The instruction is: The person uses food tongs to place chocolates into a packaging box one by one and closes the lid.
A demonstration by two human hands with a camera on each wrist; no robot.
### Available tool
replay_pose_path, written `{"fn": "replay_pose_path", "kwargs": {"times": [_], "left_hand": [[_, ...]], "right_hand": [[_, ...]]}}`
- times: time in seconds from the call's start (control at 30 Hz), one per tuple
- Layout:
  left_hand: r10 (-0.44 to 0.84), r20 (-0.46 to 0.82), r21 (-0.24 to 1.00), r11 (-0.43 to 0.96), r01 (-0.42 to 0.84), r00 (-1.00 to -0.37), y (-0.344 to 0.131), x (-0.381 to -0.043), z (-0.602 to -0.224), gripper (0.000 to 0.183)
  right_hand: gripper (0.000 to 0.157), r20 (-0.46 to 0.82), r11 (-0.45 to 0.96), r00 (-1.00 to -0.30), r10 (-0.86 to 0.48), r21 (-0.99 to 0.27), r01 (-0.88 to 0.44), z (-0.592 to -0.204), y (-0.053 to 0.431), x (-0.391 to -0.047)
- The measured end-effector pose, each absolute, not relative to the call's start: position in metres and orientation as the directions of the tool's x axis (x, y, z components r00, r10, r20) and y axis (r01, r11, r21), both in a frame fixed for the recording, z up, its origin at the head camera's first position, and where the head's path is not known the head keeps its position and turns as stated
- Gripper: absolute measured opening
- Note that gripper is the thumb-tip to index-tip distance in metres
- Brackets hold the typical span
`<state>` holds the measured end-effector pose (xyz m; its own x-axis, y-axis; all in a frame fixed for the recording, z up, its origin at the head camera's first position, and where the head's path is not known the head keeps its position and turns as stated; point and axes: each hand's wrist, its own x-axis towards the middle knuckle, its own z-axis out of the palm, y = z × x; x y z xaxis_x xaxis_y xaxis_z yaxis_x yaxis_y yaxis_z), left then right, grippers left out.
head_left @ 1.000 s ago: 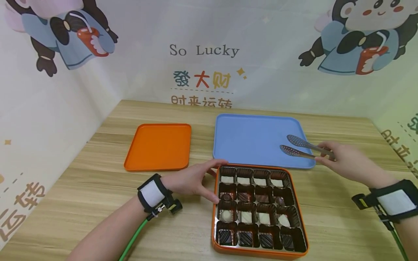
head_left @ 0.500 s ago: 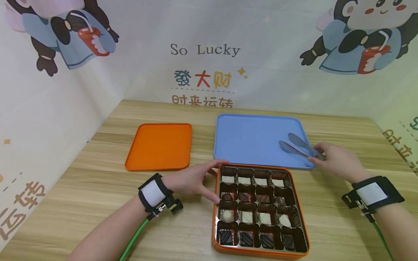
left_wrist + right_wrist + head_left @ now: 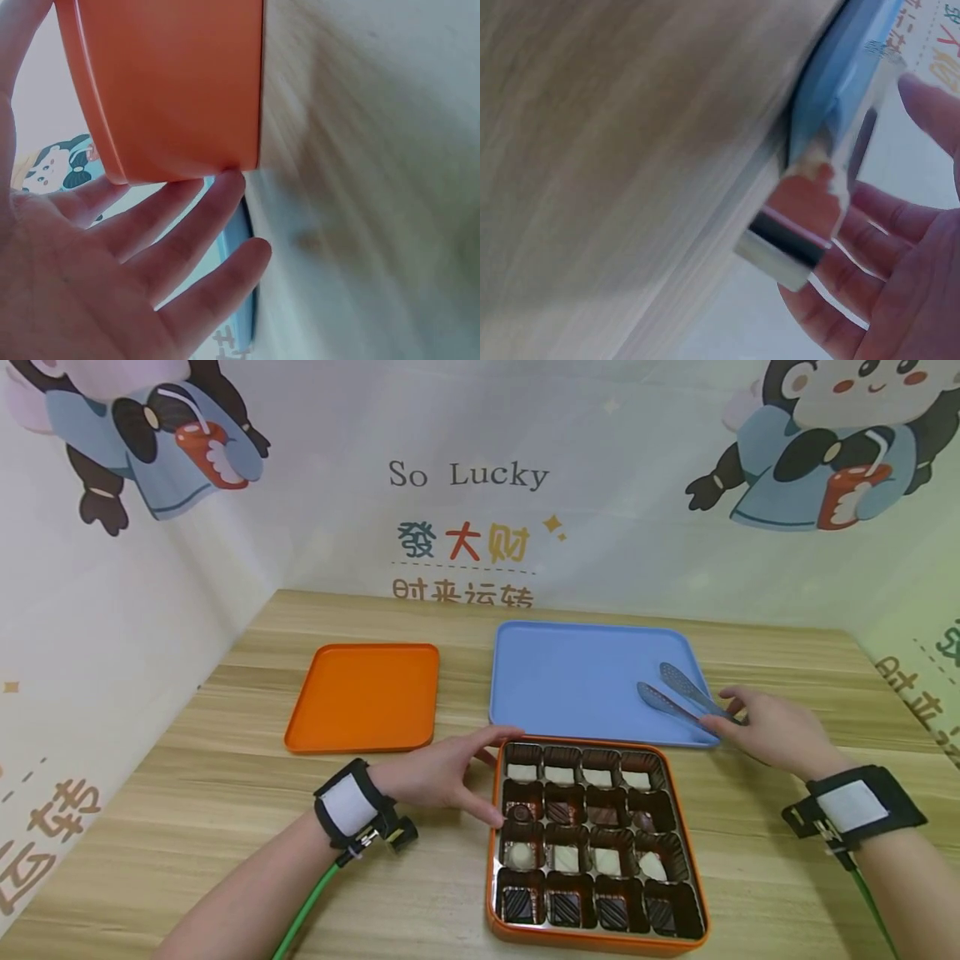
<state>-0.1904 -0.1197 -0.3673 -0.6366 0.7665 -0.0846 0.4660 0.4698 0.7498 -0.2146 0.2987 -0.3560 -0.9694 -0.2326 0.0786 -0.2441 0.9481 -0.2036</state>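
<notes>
An orange chocolate box [image 3: 596,935] stands at the front centre, its dark divided insert holding white, brown and dark chocolates in rows. My left hand [image 3: 442,770] rests against the box's back left corner, thumb on the left rim and fingers at the back. In the left wrist view, my fingertips [image 3: 225,184] touch the box's orange wall. Perforated metal tongs [image 3: 678,697] lie on the right part of the blue tray [image 3: 577,672], handle past its front edge. My right hand [image 3: 776,731] is at the handle; in the right wrist view its fingers are spread beside the shiny tongs [image 3: 802,206].
A flat orange tray [image 3: 367,697] lies at the left behind my left hand, apart from the blue tray. Printed cloth walls [image 3: 600,552] stand around the wooden table [image 3: 225,760]. A wristband with a green cable [image 3: 311,902] is on my left wrist; the right has one too.
My right hand has moved left and lowered the tongs onto the blue tray, and its fingers have loosened. My left hand and the chocolate box have stayed in place.
</notes>
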Motion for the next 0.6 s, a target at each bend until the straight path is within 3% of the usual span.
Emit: {"fn": "replay_pose_path", "kwargs": {"times": [0.27,0.43,0.6], "left_hand": [[0.680,0.044,0.549,0.596,0.586,-0.732,-0.137,-0.189,-0.349,0.088],[0.557,0.128,0.432,0.713,0.552,-0.821,-0.177,-0.204,-0.334,0.064],[0.417,0.102,0.299,0.853,0.427,-0.903,-0.233,-0.231,-0.329,0.054]], "right_hand": [[0.051,0.284,0.927,-0.935,-0.213,-0.244,-0.285,-0.351,0.297,-0.206],[0.043,0.357,0.918,-0.910,-0.209,-0.248,-0.308,-0.348,0.294,-0.197],[0.041,0.382,0.911,-0.897,-0.224,-0.245,-0.332,-0.345,0.291,-0.194]]}}
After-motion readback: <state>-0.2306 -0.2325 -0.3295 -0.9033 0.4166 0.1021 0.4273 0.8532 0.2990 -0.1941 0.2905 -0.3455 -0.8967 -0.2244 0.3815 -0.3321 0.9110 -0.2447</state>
